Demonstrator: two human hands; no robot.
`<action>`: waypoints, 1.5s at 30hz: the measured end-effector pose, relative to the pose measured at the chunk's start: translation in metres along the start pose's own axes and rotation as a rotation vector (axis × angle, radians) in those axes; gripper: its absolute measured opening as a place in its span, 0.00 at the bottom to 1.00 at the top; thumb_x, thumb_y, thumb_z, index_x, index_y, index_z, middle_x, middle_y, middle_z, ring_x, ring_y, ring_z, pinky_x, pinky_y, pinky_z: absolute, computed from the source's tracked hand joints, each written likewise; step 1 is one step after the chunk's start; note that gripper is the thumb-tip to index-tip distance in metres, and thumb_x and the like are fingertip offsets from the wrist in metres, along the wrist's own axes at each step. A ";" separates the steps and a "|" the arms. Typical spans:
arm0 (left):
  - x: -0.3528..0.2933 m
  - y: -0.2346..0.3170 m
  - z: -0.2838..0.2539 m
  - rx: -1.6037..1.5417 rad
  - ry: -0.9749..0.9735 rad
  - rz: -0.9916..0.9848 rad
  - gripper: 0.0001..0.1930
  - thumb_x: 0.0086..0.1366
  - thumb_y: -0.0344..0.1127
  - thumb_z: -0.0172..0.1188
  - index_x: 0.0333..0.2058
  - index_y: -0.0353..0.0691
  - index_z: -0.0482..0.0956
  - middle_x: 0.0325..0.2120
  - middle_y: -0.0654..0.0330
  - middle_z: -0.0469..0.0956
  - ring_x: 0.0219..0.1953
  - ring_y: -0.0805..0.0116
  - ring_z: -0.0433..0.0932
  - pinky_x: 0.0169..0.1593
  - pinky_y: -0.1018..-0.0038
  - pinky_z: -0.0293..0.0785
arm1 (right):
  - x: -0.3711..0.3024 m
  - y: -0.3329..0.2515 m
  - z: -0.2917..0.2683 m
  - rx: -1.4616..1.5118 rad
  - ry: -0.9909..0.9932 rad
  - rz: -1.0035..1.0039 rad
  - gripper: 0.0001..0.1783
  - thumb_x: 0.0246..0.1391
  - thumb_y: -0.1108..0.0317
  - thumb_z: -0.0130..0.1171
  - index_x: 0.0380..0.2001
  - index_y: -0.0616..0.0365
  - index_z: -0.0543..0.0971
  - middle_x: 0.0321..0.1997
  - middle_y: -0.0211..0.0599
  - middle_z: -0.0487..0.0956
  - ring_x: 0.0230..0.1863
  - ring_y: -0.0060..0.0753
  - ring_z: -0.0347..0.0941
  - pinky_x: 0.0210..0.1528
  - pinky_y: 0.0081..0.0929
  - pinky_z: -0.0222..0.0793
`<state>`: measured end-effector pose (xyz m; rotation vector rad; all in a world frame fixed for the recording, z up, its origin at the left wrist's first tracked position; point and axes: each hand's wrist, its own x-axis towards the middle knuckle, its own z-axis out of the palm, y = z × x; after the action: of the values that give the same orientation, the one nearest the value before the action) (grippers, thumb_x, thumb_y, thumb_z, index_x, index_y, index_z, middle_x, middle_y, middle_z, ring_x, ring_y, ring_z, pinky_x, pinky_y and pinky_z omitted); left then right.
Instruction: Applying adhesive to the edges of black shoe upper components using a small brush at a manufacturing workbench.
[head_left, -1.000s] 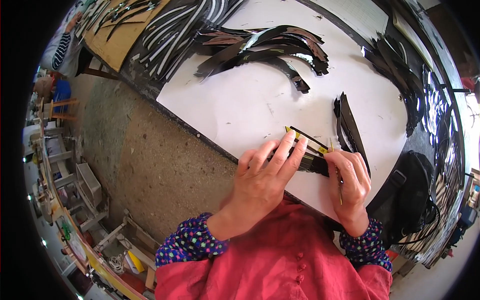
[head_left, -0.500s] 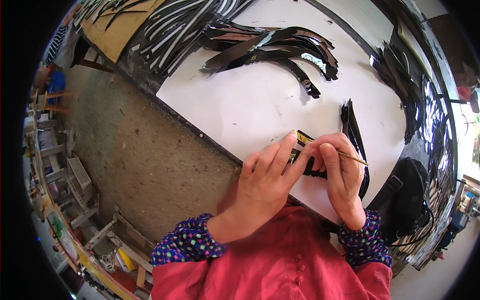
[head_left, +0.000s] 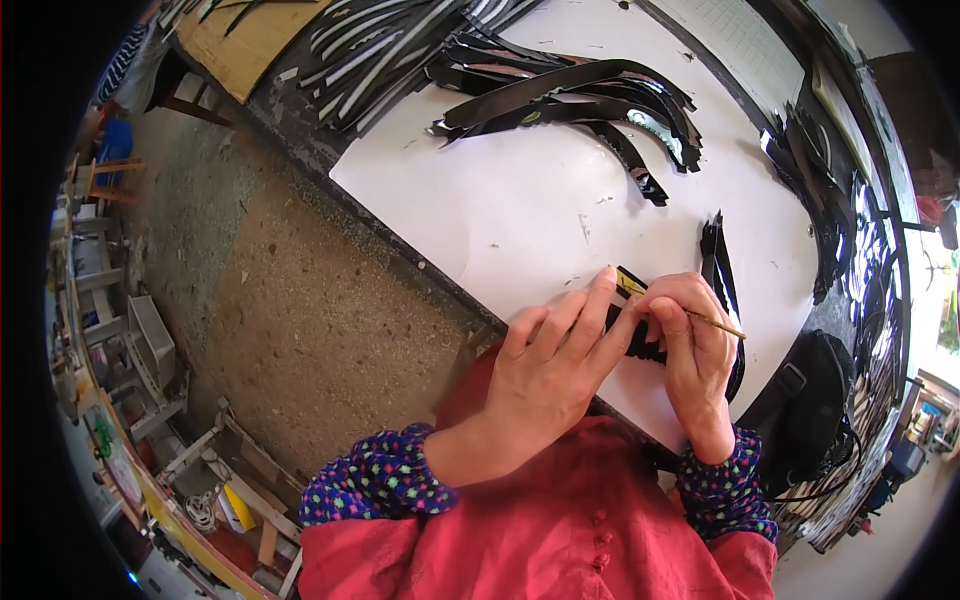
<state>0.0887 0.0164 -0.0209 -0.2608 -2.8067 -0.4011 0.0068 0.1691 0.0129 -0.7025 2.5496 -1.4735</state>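
My left hand [head_left: 545,365] lies low over a white board [head_left: 430,210] with its fingers stretched out. Its fingertips press near a small yellow piece [head_left: 629,284] on a dark backing. Close beside it, my right hand [head_left: 697,345] pinches a thin golden-brown stick [head_left: 724,326], whose inner end reaches the yellow piece. Under and between the hands shows a black piece with a ragged edge [head_left: 648,348], partly covered by the fingers. A few long black strips [head_left: 718,255] run beyond and behind my right hand.
Farther back on the board lies a pile of black curved strips [head_left: 560,92]. Striped black-and-white strips [head_left: 375,55] are heaped at the far left, near brown cardboard [head_left: 235,45]. More black strips [head_left: 815,200] and a black bag [head_left: 812,385] lie right. The table edge [head_left: 400,250] borders the floor.
The view has shifted slightly, so the board and strips appear a little to the right and lower. Both hands keep nearly the same pose, the stick still in my right hand.
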 end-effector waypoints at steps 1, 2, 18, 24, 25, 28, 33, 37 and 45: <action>0.000 0.000 0.000 0.000 0.005 0.002 0.23 0.68 0.31 0.53 0.61 0.55 0.78 0.64 0.62 0.70 0.56 0.71 0.70 0.56 0.71 0.60 | 0.000 0.000 0.001 0.000 0.000 -0.001 0.05 0.68 0.74 0.56 0.40 0.64 0.79 0.37 0.38 0.79 0.25 0.23 0.70 0.27 0.21 0.68; 0.001 0.000 0.000 0.000 0.006 0.002 0.23 0.68 0.31 0.53 0.61 0.55 0.78 0.64 0.62 0.70 0.56 0.71 0.70 0.56 0.71 0.60 | 0.001 0.000 0.003 0.011 0.023 -0.007 0.05 0.67 0.74 0.56 0.39 0.64 0.79 0.37 0.38 0.79 0.25 0.24 0.71 0.28 0.21 0.68; 0.000 -0.002 0.001 0.043 0.003 0.012 0.27 0.66 0.30 0.53 0.64 0.56 0.75 0.64 0.63 0.70 0.57 0.71 0.70 0.55 0.71 0.62 | -0.009 0.005 -0.007 -0.070 0.152 -0.053 0.06 0.59 0.80 0.61 0.39 0.63 0.81 0.37 0.40 0.80 0.34 0.34 0.75 0.35 0.27 0.72; 0.001 -0.008 0.006 -0.055 0.086 0.034 0.27 0.66 0.32 0.53 0.64 0.52 0.73 0.62 0.61 0.72 0.56 0.69 0.73 0.56 0.71 0.65 | -0.017 0.009 -0.007 -0.398 0.134 -0.286 0.16 0.47 0.84 0.65 0.41 0.63 0.80 0.41 0.42 0.79 0.42 0.46 0.75 0.43 0.38 0.73; 0.001 -0.009 0.006 -0.105 0.105 0.039 0.26 0.66 0.32 0.54 0.63 0.51 0.75 0.62 0.61 0.72 0.55 0.69 0.74 0.56 0.71 0.65 | -0.017 0.012 -0.009 -0.399 0.148 -0.281 0.16 0.47 0.84 0.65 0.41 0.63 0.80 0.41 0.42 0.79 0.42 0.46 0.75 0.43 0.38 0.73; -0.001 -0.013 0.002 -0.229 0.156 0.019 0.22 0.64 0.28 0.61 0.58 0.45 0.79 0.58 0.60 0.75 0.54 0.65 0.76 0.54 0.69 0.67 | -0.012 0.021 -0.016 -0.518 0.274 -0.275 0.12 0.51 0.83 0.63 0.41 0.63 0.80 0.41 0.42 0.79 0.41 0.46 0.75 0.44 0.37 0.73; 0.005 -0.013 -0.008 -0.323 0.128 -0.003 0.16 0.62 0.30 0.67 0.49 0.40 0.82 0.51 0.60 0.79 0.53 0.60 0.76 0.53 0.67 0.68 | -0.012 0.028 -0.024 -0.528 0.310 -0.223 0.12 0.51 0.82 0.63 0.40 0.60 0.81 0.40 0.39 0.80 0.41 0.44 0.75 0.44 0.35 0.74; 0.022 -0.011 -0.014 -0.196 0.190 0.105 0.11 0.62 0.32 0.67 0.43 0.38 0.83 0.49 0.59 0.78 0.50 0.62 0.76 0.53 0.64 0.68 | -0.016 0.032 -0.023 -0.589 0.291 -0.282 0.13 0.50 0.82 0.64 0.40 0.59 0.81 0.40 0.37 0.81 0.41 0.43 0.76 0.45 0.34 0.74; 0.030 -0.001 0.010 -0.132 0.122 0.183 0.21 0.63 0.31 0.65 0.56 0.39 0.79 0.52 0.59 0.76 0.46 0.63 0.75 0.54 0.65 0.66 | -0.014 0.030 -0.021 -0.461 0.346 -0.179 0.12 0.53 0.81 0.64 0.41 0.58 0.81 0.42 0.35 0.82 0.41 0.42 0.75 0.45 0.36 0.72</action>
<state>0.0574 0.0222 -0.0208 -0.5008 -2.6133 -0.5407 0.0028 0.2047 -0.0029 -0.8058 3.2246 -1.1344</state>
